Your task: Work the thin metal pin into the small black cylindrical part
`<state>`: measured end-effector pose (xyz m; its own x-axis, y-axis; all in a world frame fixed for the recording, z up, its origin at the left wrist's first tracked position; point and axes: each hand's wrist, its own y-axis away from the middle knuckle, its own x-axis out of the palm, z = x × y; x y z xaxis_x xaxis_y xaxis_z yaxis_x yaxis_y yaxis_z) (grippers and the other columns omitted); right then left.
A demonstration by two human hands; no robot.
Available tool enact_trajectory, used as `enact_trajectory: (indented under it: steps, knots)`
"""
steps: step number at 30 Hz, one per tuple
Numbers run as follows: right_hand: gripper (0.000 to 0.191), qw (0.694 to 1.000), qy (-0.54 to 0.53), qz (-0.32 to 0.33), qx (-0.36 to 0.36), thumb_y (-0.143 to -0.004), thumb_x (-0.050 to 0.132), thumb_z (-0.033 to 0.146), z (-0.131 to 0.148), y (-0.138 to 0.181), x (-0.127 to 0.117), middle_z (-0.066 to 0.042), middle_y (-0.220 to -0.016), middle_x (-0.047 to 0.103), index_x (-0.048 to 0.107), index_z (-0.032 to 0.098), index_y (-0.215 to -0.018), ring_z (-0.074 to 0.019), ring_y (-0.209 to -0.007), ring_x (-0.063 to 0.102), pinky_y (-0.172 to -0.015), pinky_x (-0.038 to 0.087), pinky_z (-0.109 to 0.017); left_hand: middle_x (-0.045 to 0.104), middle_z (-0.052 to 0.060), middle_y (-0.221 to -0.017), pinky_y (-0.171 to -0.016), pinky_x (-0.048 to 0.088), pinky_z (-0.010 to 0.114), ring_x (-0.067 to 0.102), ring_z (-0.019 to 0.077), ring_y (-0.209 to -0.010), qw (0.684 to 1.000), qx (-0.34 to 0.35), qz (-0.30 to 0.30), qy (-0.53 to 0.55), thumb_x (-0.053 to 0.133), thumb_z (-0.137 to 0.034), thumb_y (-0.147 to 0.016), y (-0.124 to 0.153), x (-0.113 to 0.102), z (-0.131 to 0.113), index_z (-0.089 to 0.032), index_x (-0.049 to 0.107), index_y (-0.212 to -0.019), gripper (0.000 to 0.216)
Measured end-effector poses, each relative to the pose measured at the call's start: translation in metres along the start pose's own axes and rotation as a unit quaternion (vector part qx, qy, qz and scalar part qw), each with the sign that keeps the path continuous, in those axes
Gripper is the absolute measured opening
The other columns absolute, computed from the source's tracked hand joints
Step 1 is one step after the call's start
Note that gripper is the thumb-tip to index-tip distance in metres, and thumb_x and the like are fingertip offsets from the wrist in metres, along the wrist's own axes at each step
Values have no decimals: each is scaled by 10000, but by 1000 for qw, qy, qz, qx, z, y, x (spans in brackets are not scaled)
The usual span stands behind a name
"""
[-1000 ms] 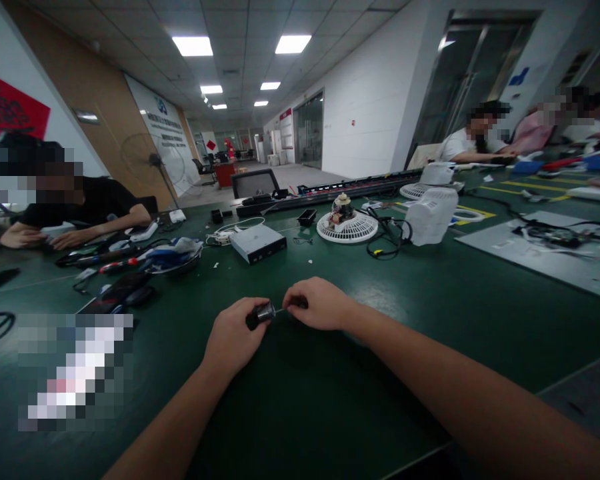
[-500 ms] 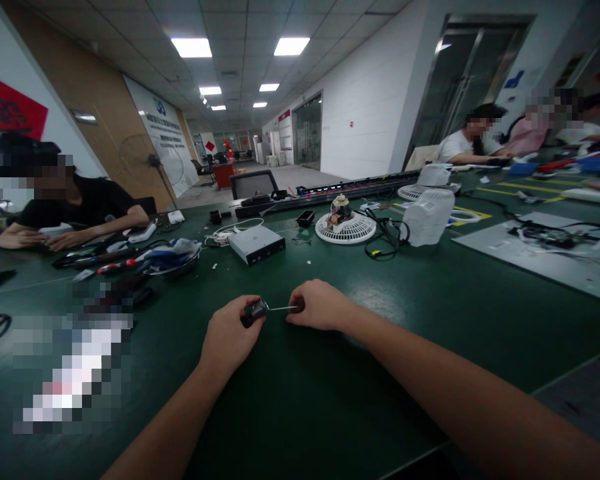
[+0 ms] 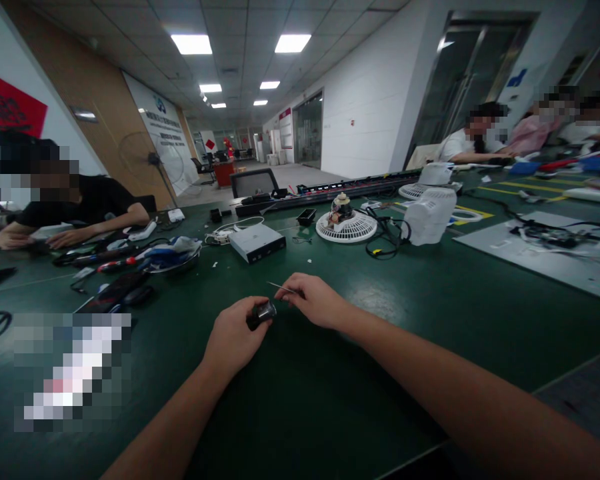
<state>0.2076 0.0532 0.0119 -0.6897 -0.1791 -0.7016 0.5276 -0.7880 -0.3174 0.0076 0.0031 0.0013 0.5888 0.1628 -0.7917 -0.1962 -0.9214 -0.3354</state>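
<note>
Gripping a small dark cylinder at lower centre of the frame, the left hand is closed around its side. The right hand, just to the right, pinches a thin rod, clear of the cylinder.

An office workshop. Ceiling lights and chairs suggest the office; the surface bears cables and a bare motor.

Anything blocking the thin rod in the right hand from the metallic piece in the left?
Nothing visible: open space shows between the thin rod, in the right hand, and the metallic piece, in the left hand. The silver box sits farther back.
</note>
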Motion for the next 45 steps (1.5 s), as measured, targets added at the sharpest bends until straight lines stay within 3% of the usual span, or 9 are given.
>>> enact_trajectory:
  steps: [8, 14, 18, 22, 27, 32, 38, 42, 45]
  knots:
    - [168, 992, -114, 21, 40, -807, 671, 166, 1, -1, 3, -18, -883, 710, 710, 179, -970, -132, -797, 631, -745, 467, -261, 700, 23, -1059, -839, 529, 394, 653, 224, -953, 999, 31, 31, 17, 640, -286, -805, 2, 0, 0, -269, 632, -1132, 328]
    - [109, 998, -46, -10, 28, -765, 723, 221, 1, -2, 1, -6, -802, 684, 724, 179, -866, -124, -737, 600, -661, 436, -240, 692, 42, -1087, -856, 522, 397, 640, 229, -982, 998, 57, 26, 28, 644, -272, -815, 3, 1, 0, -263, 615, -1167, 353]
    - [126, 996, -68, 12, 52, -762, 722, 230, -3, -3, 0, -3, -763, 694, 728, 178, -877, -122, -700, 606, -641, 432, -239, 681, 45, -1096, -847, 530, 390, 633, 227, -997, 998, 55, 8, 30, 626, -246, -823, 3, 2, 0, -251, 613, -1154, 331]
    - [162, 993, -96, 35, 51, -760, 719, 243, -6, -2, 2, -15, -801, 708, 723, 177, -908, -128, -718, 620, -646, 440, -238, 661, 41, -1144, -746, 559, 340, 634, 222, -1005, 997, 56, 19, 46, 598, -247, -846, 4, 1, 0, -265, 582, -1187, 342]
    - [196, 997, -49, 46, 43, -853, 609, 317, 1, 2, 3, -18, -725, 682, 725, 160, -838, -113, -639, 590, -588, 398, -227, 656, 63, -1166, -689, 569, 320, 639, 237, -1004, 996, 63, 34, 48, 587, -267, -854, 6, -1, -3, -239, 592, -1163, 310]
    - [162, 997, -57, 29, 39, -821, 632, 280, 7, 2, 4, -19, -757, 680, 715, 157, -885, -115, -664, 590, -603, 410, -225, 681, 40, -1107, -854, 546, 374, 645, 226, -1004, 996, 81, 0, 33, 605, -220, -829, 4, 1, -4, -248, 615, -1130, 303]
    - [162, 997, 12, -51, 58, -874, 562, 254, -2, -1, -2, -14, -758, 658, 670, 170, -960, -113, -642, 554, -580, 383, -234, 696, 44, -1076, -874, 531, 402, 660, 225, -969, 999, 5, -41, -1, 632, -219, -800, -1, 5, 5, -233, 624, -1115, 316]
    - [147, 993, 115, -31, 21, -861, 585, 243, -10, -2, -7, -23, -828, 684, 710, 210, -932, -140, -722, 586, -645, 397, -260, 709, 38, -1038, -842, 540, 394, 673, 221, -937, 998, -34, -54, 4, 643, -230, -792, -1, 1, 8, -235, 625, -1113, 321]
    - [159, 989, 145, -1, -24, -855, 603, 259, -11, -1, -9, -30, -861, 686, 738, 228, -934, -150, -763, 596, -693, 411, -270, 711, 34, -1035, -833, 542, 374, 675, 212, -932, 999, -17, -40, 8, 643, -224, -787, -1, -1, 6, -226, 632, -1106, 319]
